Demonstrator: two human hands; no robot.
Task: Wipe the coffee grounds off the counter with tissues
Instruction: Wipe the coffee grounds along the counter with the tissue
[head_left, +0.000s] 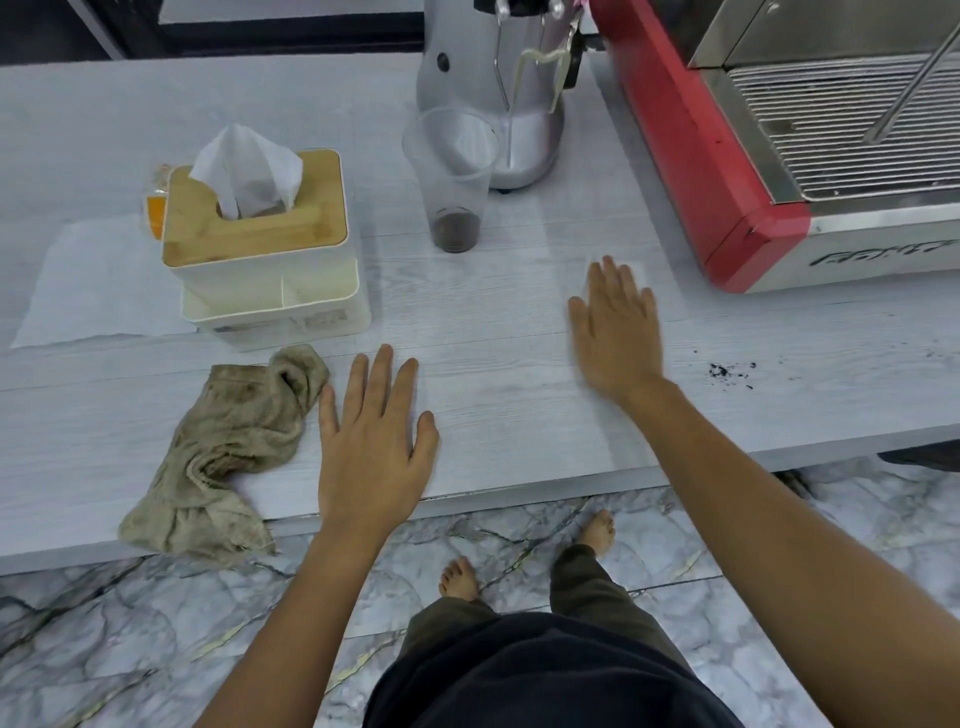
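Dark coffee grounds (727, 371) lie scattered on the pale wood-grain counter (519, 322) at the right, in front of the red espresso machine. My right hand (615, 332) lies flat with straight fingers on a thin white tissue (640, 271) whose edge shows past the fingertips; the hand is blurred and sits left of the grounds. My left hand (371, 439) rests flat and open on the counter near its front edge, holding nothing. A white tissue box with a bamboo lid (265, 244) stands at the left, one tissue (247, 169) sticking up from its slot.
A crumpled beige cloth (223, 452) lies beside my left hand. A flat white paper sheet (98, 283) lies left of the tissue box. A clear plastic cup with grounds at the bottom (454, 182) stands before a silver grinder (498, 88). The red espresso machine (727, 156) fills the right back.
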